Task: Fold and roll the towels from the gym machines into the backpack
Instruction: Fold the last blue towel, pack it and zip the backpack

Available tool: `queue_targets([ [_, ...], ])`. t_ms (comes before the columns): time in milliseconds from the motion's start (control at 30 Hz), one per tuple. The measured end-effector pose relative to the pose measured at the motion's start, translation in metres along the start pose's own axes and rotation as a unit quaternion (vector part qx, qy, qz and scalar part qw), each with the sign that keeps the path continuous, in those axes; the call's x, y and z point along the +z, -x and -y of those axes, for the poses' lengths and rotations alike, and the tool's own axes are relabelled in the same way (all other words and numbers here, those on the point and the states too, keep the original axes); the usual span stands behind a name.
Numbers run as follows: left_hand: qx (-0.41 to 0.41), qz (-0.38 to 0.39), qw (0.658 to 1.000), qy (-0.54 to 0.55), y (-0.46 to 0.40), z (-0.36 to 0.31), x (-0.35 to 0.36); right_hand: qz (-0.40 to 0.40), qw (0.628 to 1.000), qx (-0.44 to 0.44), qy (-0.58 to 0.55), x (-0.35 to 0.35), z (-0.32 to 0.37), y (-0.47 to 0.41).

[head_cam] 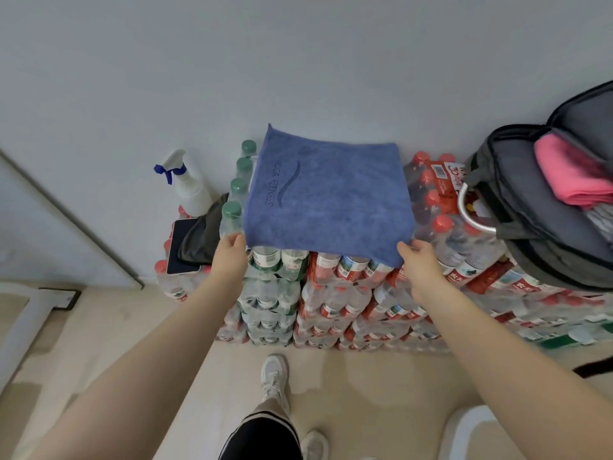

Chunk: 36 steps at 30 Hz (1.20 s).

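A blue towel (326,194) with a fitness logo lies folded flat on top of stacked packs of water bottles (335,293). My left hand (230,255) pinches its near left corner. My right hand (419,265) pinches its near right corner. At the right, an open grey backpack (530,207) rests on the bottle packs, with a folded pink towel (570,175) and some grey fabric inside it.
A white spray bottle (189,185) with a blue trigger stands at the left by the wall. A phone (180,245) and a dark cloth (204,230) lie beside it. A metal ring (471,210) hangs from the backpack. My legs and white shoes (275,376) are below.
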<state>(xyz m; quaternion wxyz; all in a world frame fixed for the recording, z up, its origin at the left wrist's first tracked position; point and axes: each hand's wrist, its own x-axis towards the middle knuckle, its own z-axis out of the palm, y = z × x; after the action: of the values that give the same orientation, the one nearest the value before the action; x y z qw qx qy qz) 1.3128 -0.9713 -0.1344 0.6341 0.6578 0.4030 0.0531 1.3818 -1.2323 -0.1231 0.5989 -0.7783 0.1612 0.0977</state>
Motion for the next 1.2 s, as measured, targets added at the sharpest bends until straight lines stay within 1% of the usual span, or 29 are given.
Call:
queue_targets([
  [100, -0.063, 0.041, 0.996, 0.046, -0.007, 0.000, 0.004, 0.005, 0.999, 0.035, -0.030, -0.002, 0.008, -0.005],
  [167, -0.076, 0.067, 0.993, 0.054, -0.009, -0.001, 0.007, 0.017, 0.998, 0.048, -0.024, -0.006, 0.013, -0.007],
  [233, -0.077, 0.087, 0.991, 0.065, -0.010, -0.001, 0.010, 0.020, 0.998, 0.051, -0.029, -0.009, 0.017, -0.005],
  [333, -0.057, 0.086, 0.991, 0.081, -0.008, -0.003, 0.012, 0.027, 0.997, 0.062, -0.038, -0.017, 0.018, -0.003],
  [433, -0.030, 0.083, 0.988, 0.128, 0.000, -0.010, 0.011, 0.065, 0.995, 0.074, -0.028, -0.027, 0.016, 0.000],
  [500, 0.001, 0.067, 0.991, 0.119, 0.004, -0.014, 0.008, 0.089, 0.994, 0.051, 0.021, -0.032, 0.013, 0.004],
  [567, 0.036, 0.048, 0.993, 0.105, 0.007, -0.017, 0.004, 0.083, 0.994, 0.008, 0.072, -0.037, 0.012, 0.009],
  [600, 0.052, 0.037, 0.993, 0.101, 0.010, -0.018, 0.003, 0.074, 0.995, -0.010, 0.072, -0.039, 0.011, 0.011],
  [667, 0.075, 0.001, 0.991, 0.109, 0.018, -0.021, 0.001, 0.055, 0.998, -0.039, 0.018, -0.043, 0.011, 0.018],
  [733, 0.102, -0.021, 0.987, 0.123, 0.032, -0.024, -0.002, 0.073, 0.993, -0.073, -0.063, -0.049, 0.014, 0.030],
  [767, 0.121, -0.011, 0.985, 0.121, 0.038, -0.024, -0.004, 0.093, 0.986, -0.087, -0.104, -0.052, 0.015, 0.036],
  [833, 0.159, 0.046, 0.983, 0.081, 0.048, -0.024, -0.012, 0.126, 0.971, -0.096, -0.176, -0.059, 0.016, 0.046],
  [900, 0.188, 0.110, 0.976, 0.018, 0.057, -0.025, -0.020, 0.136, 0.961, -0.092, -0.224, -0.064, 0.015, 0.051],
  [933, 0.197, 0.132, 0.971, -0.022, 0.059, -0.026, -0.024, 0.136, 0.959, -0.088, -0.233, -0.067, 0.015, 0.052],
  [1000, 0.220, 0.149, 0.955, -0.131, 0.063, -0.029, -0.030, 0.137, 0.963, -0.092, -0.211, -0.070, 0.014, 0.053],
  [1033, 0.246, 0.142, 0.936, -0.206, 0.062, -0.030, -0.030, 0.143, 0.965, -0.099, -0.195, -0.071, 0.013, 0.052],
  [1100, 0.324, 0.084, 0.877, -0.345, 0.058, -0.033, -0.031, 0.156, 0.968, -0.112, -0.159, -0.073, 0.013, 0.051],
  [1133, 0.355, 0.059, 0.854, -0.375, 0.056, -0.036, -0.030, 0.152, 0.973, -0.121, -0.125, -0.073, 0.014, 0.050],
  [1167, 0.371, 0.040, 0.845, -0.382, 0.055, -0.039, -0.029, 0.138, 0.978, -0.133, -0.079, -0.073, 0.016, 0.047],
  [1200, 0.376, 0.028, 0.845, -0.379, 0.053, -0.043, -0.028, 0.118, 0.982, -0.145, -0.036, -0.072, 0.019, 0.045],
])
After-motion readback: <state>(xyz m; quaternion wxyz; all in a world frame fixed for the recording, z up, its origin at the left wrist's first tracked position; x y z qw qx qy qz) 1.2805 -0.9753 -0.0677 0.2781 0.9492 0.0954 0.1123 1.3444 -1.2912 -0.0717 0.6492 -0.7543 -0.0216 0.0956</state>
